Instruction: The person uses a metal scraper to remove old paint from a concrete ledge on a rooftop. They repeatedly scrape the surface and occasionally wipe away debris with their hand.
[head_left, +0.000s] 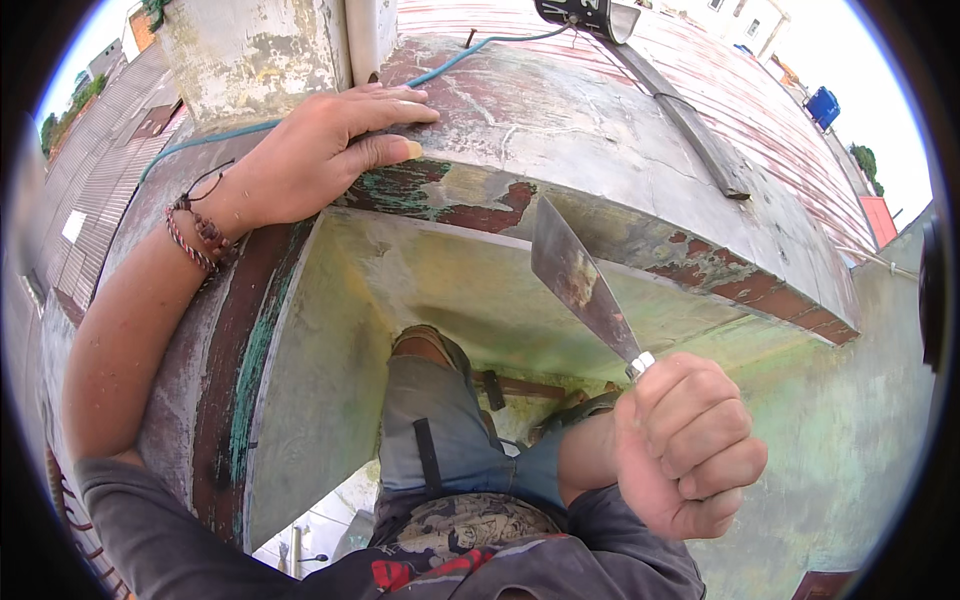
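My right hand (686, 446) is closed in a fist around the handle of a putty knife (581, 277). Its flat, stained metal blade points up and to the left, in front of the ledge's front face. My left hand (337, 142) rests palm down on the top corner of the concrete ledge (555, 112), fingers slightly apart and holding nothing. Along the ledge's front edge, peeling maroon paint (480, 210) shows among bare grey and greenish patches. The knife's handle is mostly hidden in my fist.
A blue cable (480, 46) runs across the ledge, passing behind my left hand. Further back lie a wooden batten (675, 120) and a corrugated metal roof (750, 97). A peeling pillar (255, 60) rises at upper left. Below the ledge is a greenish wall (480, 292), close to my knees.
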